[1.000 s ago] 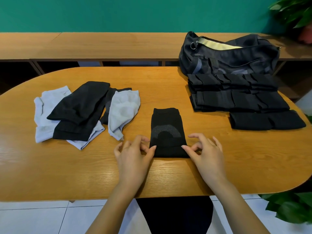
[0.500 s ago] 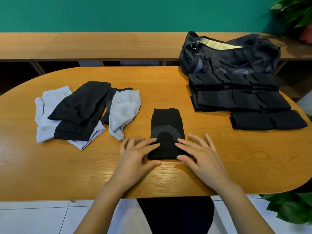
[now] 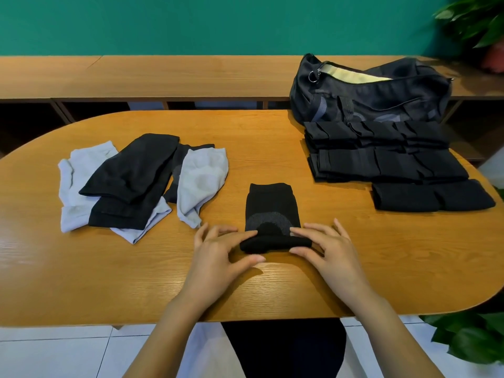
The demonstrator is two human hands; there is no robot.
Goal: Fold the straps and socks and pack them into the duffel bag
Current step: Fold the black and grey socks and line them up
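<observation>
A black sock with a grey heel patch [image 3: 270,205] lies in the middle of the wooden table [image 3: 354,255], its near end rolled into a small tube. My left hand [image 3: 221,252] pinches the roll's left end between fingers and thumb. My right hand [image 3: 324,246] pinches the right end the same way. A heap of loose black and light grey socks [image 3: 136,184] lies at the left. Folded black straps [image 3: 387,162] are stacked at the right, in front of the dark duffel bag [image 3: 368,96], whose zip is open on a pale lining.
A long wooden bench [image 3: 163,77] runs behind the table against a green wall. Potted plants stand at the far right [image 3: 480,25] and by the table's near right edge [image 3: 471,339]. White floor tiles show below the table's front edge.
Both hands moved from the sock's near corners onto it and rolled its near end away from me into a tube. The other piles and the bag have not moved.
</observation>
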